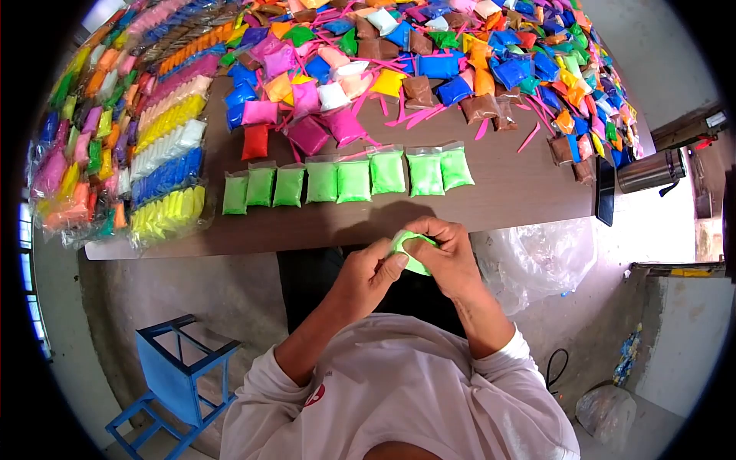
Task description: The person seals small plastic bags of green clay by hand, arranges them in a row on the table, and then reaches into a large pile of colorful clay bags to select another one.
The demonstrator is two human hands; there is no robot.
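Observation:
Between my two hands is a small light-green packet [414, 254], held just past the table's near edge. My left hand [369, 274] pinches its left side, thumb on top. My right hand [448, 257] grips the upper right side, with fingers bent over it. Beyond my hands, a row of light-green packets [322, 181] in clear bags lies on the brown table [521, 184], several side by side. Magenta packets [345, 125] and a red packet [255, 142] lie just behind that row.
A heap of coloured packets [437, 67] and pink plastic strips [418, 116] covers the far side. Stacked packets [169, 169] fill the left. A phone [605, 192] and a metal flask [652, 170] are at right. Clear plastic bags [537, 264] hang near the edge; a blue stool [172, 376] stands lower left.

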